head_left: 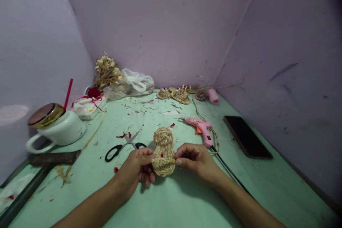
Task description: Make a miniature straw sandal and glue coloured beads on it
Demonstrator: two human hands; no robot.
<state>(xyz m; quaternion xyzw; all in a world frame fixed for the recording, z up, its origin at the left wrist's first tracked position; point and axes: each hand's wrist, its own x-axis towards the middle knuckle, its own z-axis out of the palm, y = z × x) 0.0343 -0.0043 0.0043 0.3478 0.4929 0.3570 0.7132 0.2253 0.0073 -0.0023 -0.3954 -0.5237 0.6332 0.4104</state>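
Between my hands is a small woven straw slipper (163,142), sole-shaped, with a plaited strap across its near end and a bit of red at the strap. My left hand (137,167) pinches its left edge between thumb and fingers. On the other side, my right hand (196,160) grips the strap's right end with thumb and forefinger. Black-handled scissors (128,141) lie spread beyond my left hand, with red yarn scraps near the blades. Just past my right hand rests a pink glue gun (200,128), its nozzle pointing left.
A phone (247,136) lies at right. At left stand a white mug (68,128) with a lid on top, a dark-handled blade (57,157) and a tissue pack (88,107). Along the back are dried flowers (107,71), a plastic bag (136,82), woven pieces (180,95) and pink thread (213,96).
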